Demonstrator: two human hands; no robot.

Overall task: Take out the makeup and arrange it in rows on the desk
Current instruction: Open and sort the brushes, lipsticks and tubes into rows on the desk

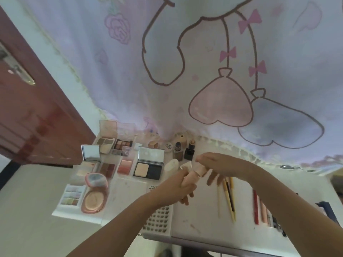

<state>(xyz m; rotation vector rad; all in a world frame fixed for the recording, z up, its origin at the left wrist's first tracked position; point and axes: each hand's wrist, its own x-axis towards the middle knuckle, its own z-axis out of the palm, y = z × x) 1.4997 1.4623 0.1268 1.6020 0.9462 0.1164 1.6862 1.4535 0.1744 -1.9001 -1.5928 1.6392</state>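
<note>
Above the middle of the white desk (200, 219), in the head view, both hands meet on one pink tube (191, 176) of makeup. The left hand (185, 188) grips the tube's lower body with curled fingers, and the right hand (217, 164) comes over from the right with its fingers closed around the tube's upper, capped end; whether it twists the cap or only steadies it cannot be told. The tube is held tilted just off the surface, near a white oval case (171, 166) and an open black compact (148, 168). Open palettes (105, 143) and a round pink powder compact (93, 199) lie in rows to the left, small bottles (189, 151) stand along the back by the printed curtain (204, 62), and pencils (229, 195) lie side by side on the right. To do this step well, I judge the tube should be set down in a free gap, lined up with its neighbours, lowered gently with the left hand keeping hold until it rests, so that the standing bottles are not knocked.
</note>
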